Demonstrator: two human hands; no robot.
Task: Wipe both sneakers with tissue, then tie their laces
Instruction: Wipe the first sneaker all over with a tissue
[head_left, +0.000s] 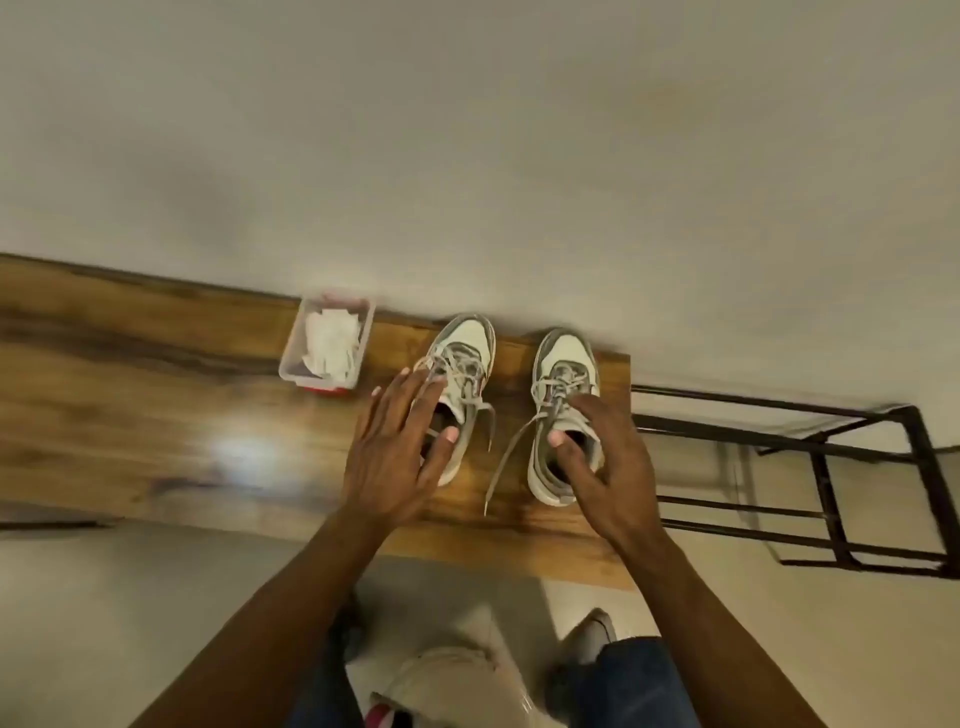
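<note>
A pale wall (467, 130) fills the upper part of the view, and against it runs a long wooden surface (156, 415) with dark streaks in the grain and a bright patch of reflected light. Off its right end stands a black metal frame (831, 467) of thin bars on a light floor (104, 623). Two bare forearms reach forward over the near edge. On the right part of the surface sit two whitish-grey sneakers, toes toward the wall, set apart with bare wood between them. The left sneaker (467, 343) has its laces loose across the tongue, one end trailing down beside it. The right sneaker (563, 358) is also untied, and its long lace (506, 462) runs diagonally across the wood toward the near edge. The left hand (389, 457) lies spread over the heel half of the left sneaker, fingers (415, 395) straight and fanned wide, thumb over the shoe's opening; whether it actually touches I cannot tell. The right hand (608, 467) hangs over the heel of the right sneaker, its fingers loosely bent and holding nothing, thumb pointing into the opening. Left of the sneakers, close to the wall, stands a clear plastic tub (291, 364) with crumpled white tissue (332, 343) inside, well apart from both hands.
</note>
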